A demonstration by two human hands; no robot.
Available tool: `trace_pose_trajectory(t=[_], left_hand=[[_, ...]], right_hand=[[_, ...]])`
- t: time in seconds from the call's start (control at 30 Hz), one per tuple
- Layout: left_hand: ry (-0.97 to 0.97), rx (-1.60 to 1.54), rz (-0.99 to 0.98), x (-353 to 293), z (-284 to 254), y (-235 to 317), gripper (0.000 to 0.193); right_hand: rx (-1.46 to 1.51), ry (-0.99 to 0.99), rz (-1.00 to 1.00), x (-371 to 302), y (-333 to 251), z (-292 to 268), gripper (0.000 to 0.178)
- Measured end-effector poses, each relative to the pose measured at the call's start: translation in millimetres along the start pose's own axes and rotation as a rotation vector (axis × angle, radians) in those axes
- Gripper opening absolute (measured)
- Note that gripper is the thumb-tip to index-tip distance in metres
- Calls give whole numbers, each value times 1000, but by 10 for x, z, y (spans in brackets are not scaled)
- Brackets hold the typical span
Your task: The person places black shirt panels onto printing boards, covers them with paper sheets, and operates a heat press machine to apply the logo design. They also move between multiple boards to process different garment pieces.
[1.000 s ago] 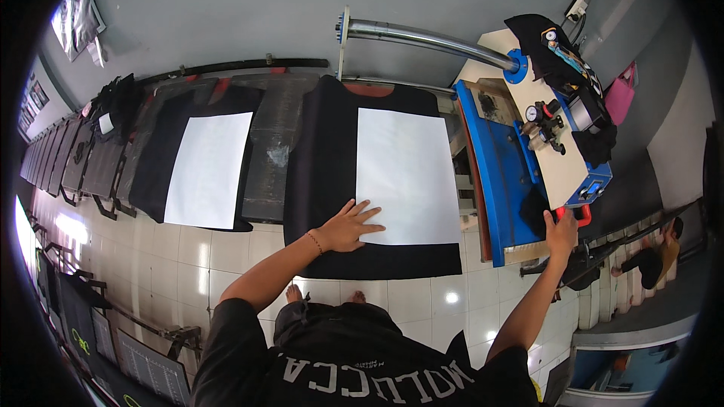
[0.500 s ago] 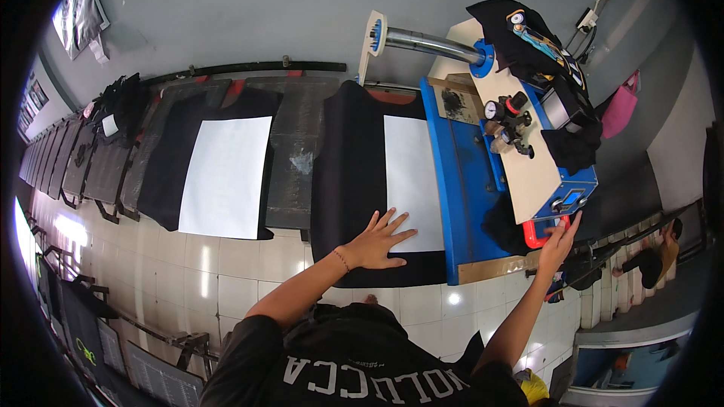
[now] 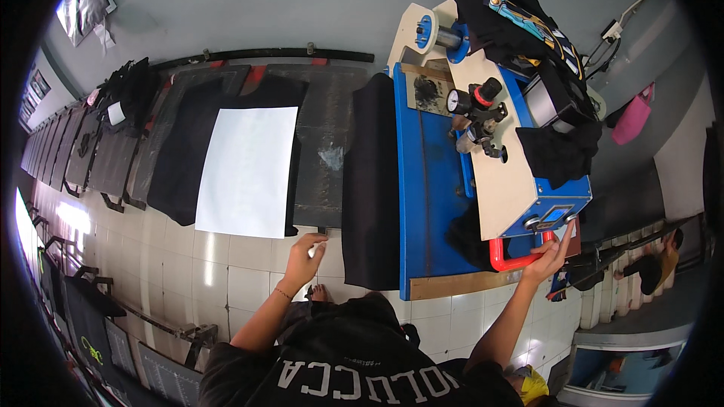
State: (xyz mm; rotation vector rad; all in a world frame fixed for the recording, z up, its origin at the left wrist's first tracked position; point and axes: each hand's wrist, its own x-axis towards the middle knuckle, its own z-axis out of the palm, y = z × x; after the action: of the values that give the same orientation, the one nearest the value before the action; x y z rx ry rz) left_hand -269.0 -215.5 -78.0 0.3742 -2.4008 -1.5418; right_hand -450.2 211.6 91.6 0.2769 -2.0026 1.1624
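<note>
A heat press with a blue platen (image 3: 434, 173) and a cream arm (image 3: 501, 188) stands to my right. My right hand (image 3: 549, 260) is at the corner of its red handle (image 3: 504, 262), thumb on the bar and index finger stretched up beside the control box (image 3: 558, 211). The platen covers part of a black shirt (image 3: 371, 188); the white sheet on that shirt is hidden. My left hand (image 3: 305, 260) hangs in front of the tables, fingers loosely bent, a gap at the thumb, holding nothing visible. Left of it, a white sheet (image 3: 247, 173) lies on another black shirt (image 3: 175, 158).
A bare dark table board (image 3: 324, 173) separates the two shirts. A pressure gauge (image 3: 458, 101) and valves sit on the press arm. Black cloth with a colourful print (image 3: 528, 22) lies over the machine's back. Far right, a person (image 3: 652, 264) sits low. More boards (image 3: 177, 373) stand lower left.
The press head has swung left over the right-hand shirt and hidden its white sheet. My left hand has lifted off that sheet and drawn back left. My right hand stays at the red handle.
</note>
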Motion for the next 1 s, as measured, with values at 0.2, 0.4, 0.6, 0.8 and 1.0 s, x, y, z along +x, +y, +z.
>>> trace_pose_trajectory(t=[0.2, 0.4, 0.6, 0.8, 1.0], left_hand=[[249, -403, -440, -184, 216, -592, 9], [592, -579, -737, -218, -102, -1008, 31], [826, -821, -764, -138, -611, -1202, 52], [927, -968, -704, -205, -971, -1337, 46], [918, -924, -668, -208, -1226, -1202, 40]], right_hand=[[-9, -7, 70, 0, -139, 7, 57], [-46, -46, 158, -5, -180, -27, 58], [-79, -45, 189, -54, -136, -75, 54], [191, 66, -52, -670, -944, 293, 34], [599, -1110, 146, -1542, -2318, 1659, 24]])
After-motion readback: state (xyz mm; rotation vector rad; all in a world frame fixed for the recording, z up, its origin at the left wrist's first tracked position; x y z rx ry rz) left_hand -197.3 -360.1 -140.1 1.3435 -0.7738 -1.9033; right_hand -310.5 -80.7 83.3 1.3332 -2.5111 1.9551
